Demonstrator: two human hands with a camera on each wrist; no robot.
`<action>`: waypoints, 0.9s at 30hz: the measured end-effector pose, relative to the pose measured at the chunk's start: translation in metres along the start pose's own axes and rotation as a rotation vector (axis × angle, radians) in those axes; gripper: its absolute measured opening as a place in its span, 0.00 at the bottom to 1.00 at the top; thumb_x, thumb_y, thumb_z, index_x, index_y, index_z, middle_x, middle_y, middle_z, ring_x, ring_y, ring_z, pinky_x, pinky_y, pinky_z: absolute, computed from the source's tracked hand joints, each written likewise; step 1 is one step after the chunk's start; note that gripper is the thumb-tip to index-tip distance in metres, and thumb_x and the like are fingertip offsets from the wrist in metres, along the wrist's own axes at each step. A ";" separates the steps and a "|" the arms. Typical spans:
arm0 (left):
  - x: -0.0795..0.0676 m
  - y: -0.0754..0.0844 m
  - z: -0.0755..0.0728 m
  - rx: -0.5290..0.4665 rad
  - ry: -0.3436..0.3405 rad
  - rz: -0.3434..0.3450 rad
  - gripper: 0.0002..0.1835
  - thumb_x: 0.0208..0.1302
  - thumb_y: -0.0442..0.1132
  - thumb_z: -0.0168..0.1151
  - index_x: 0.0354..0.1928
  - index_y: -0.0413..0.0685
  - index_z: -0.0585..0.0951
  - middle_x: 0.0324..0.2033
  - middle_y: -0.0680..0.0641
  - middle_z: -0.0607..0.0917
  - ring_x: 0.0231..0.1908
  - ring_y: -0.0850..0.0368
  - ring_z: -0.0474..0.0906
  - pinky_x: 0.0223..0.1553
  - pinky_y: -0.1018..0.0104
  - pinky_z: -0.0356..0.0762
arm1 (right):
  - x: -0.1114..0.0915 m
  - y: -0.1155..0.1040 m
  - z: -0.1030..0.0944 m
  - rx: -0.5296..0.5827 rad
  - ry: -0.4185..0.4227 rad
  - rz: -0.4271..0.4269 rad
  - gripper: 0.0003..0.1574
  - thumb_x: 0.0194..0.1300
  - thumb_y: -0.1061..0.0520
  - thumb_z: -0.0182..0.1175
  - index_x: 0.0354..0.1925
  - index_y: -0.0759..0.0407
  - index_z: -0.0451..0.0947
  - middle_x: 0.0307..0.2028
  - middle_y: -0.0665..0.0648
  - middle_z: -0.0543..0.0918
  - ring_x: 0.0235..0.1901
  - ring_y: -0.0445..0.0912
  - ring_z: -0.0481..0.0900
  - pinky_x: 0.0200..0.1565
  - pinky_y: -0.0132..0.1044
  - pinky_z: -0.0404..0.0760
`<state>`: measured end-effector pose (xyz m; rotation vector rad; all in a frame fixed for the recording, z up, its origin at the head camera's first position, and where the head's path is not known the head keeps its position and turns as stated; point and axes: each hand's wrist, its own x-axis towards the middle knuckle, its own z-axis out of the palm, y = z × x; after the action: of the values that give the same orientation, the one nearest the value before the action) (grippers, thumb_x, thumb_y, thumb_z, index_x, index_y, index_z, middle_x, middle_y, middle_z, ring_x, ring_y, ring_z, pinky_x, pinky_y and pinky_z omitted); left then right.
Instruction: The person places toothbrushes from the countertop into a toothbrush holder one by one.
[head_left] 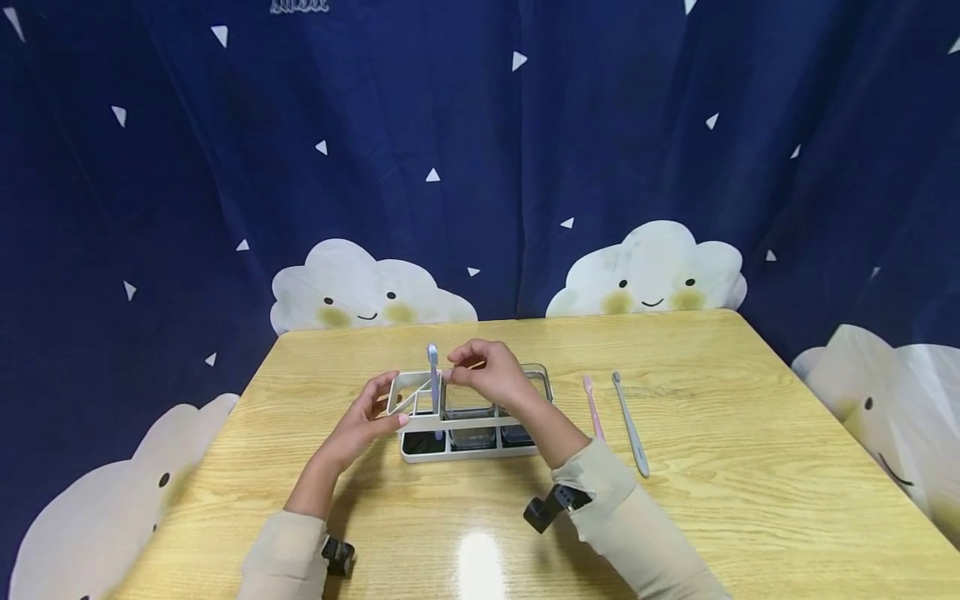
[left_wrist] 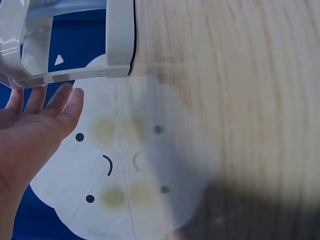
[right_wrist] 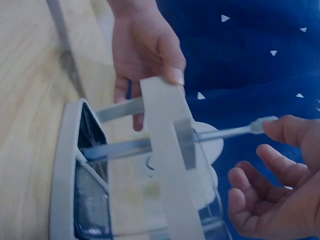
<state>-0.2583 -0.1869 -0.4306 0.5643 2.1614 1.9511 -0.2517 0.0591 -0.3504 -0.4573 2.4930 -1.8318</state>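
A white toothbrush holder [head_left: 420,457] with slotted openings stands on the table. In its left part a blue toothbrush [head_left: 433,379] stands upright, its head above the top frame. My left hand [head_left: 365,422] holds the holder's left end, thumb at the front rim and fingers toward the back. In the left wrist view the fingertips [left_wrist: 73,102] touch the holder's side. My right hand [head_left: 491,375] hovers over the holder, fingers loosely bent and apart from the toothbrush in the head view. In the right wrist view its thumb overlaps the toothbrush head [right_wrist: 264,124]; contact is unclear.
Clear cups [head_left: 471,437] sit in the holder's middle and right parts. To the right on the wooden table [head_left: 750,467] lie a pink toothbrush [head_left: 592,406], partly behind my right forearm, and a grey toothbrush [head_left: 632,427]. A dark blue curtain [head_left: 420,108] hangs behind.
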 end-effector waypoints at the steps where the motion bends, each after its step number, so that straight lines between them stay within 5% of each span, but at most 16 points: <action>1: 0.000 0.000 0.000 0.001 -0.001 0.002 0.38 0.58 0.31 0.62 0.68 0.46 0.55 0.63 0.36 0.60 0.62 0.36 0.56 0.52 0.55 0.68 | -0.001 -0.001 -0.002 -0.009 -0.015 -0.006 0.12 0.55 0.60 0.66 0.39 0.60 0.79 0.34 0.55 0.80 0.35 0.47 0.77 0.34 0.38 0.77; 10: 0.001 0.002 0.000 -0.007 0.003 0.007 0.38 0.58 0.29 0.61 0.68 0.44 0.54 0.63 0.34 0.59 0.61 0.36 0.57 0.53 0.56 0.67 | -0.008 -0.005 -0.017 -0.159 0.005 -0.042 0.14 0.54 0.58 0.67 0.41 0.59 0.80 0.39 0.58 0.80 0.35 0.48 0.79 0.34 0.37 0.78; 27: -0.001 -0.001 0.001 0.003 0.006 0.006 0.38 0.58 0.30 0.62 0.68 0.45 0.55 0.62 0.32 0.59 0.58 0.38 0.61 0.49 0.60 0.71 | -0.025 0.011 -0.047 -0.131 0.063 -0.035 0.16 0.55 0.57 0.66 0.42 0.62 0.79 0.39 0.59 0.81 0.36 0.50 0.79 0.36 0.39 0.78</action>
<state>-0.2566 -0.1865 -0.4314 0.5666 2.1698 1.9553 -0.2390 0.1120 -0.3501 -0.4562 2.6754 -1.7281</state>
